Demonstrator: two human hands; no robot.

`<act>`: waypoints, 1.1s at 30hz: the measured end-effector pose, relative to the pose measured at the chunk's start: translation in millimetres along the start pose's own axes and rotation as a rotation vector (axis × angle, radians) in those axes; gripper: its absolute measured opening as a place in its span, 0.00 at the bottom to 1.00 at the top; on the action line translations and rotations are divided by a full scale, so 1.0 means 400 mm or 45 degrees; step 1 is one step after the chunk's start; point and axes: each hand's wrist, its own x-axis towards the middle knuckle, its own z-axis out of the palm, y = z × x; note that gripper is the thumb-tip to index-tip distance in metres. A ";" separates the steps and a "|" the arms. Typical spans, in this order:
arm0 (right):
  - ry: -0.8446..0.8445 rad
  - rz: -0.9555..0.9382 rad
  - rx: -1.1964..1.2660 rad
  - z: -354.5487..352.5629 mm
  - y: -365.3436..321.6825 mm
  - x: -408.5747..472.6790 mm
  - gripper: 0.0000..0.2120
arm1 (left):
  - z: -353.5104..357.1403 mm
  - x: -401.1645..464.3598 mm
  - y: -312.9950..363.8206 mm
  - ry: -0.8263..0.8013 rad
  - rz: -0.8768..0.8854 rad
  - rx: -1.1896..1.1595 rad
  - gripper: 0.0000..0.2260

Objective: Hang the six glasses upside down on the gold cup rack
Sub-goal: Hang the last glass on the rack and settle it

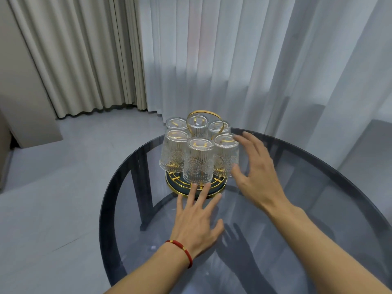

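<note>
The gold cup rack [219, 186] stands on the far part of a round glass table, its looped handle [204, 113] rising in the middle. Several clear embossed glasses hang upside down around it; the nearest glass [198, 162] faces me, and the front right glass [226, 158] sits beside it. My right hand [254, 166] is spread open just right of that glass, fingertips at its edge, gripping nothing. My left hand [197, 219] lies flat with fingers apart, fingertips touching the rack's round base.
The dark tinted glass table [318, 209] has a black frame beneath it and its rim curves close to me on the left. White sheer curtains [254, 60] hang behind, beige curtains [84, 49] to the left, over grey floor.
</note>
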 end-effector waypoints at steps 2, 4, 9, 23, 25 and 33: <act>-0.115 -0.071 -0.077 0.006 -0.005 0.020 0.33 | 0.012 0.003 0.006 0.006 -0.014 0.021 0.30; -0.212 -0.118 -0.180 0.011 0.000 0.032 0.33 | 0.025 0.006 0.009 -0.003 -0.017 0.061 0.31; -0.290 -0.205 -0.404 0.001 0.023 0.043 0.34 | 0.041 0.010 0.004 -0.016 -0.034 0.074 0.30; -0.257 -0.159 -0.393 -0.029 0.043 0.061 0.31 | 0.040 0.014 0.002 -0.017 -0.032 0.124 0.29; -0.262 -0.169 -0.413 -0.033 0.045 0.064 0.30 | 0.039 0.014 0.002 -0.021 -0.033 0.120 0.30; -0.262 -0.231 -0.394 -0.040 0.051 0.066 0.29 | 0.037 0.013 0.003 -0.039 -0.036 0.105 0.30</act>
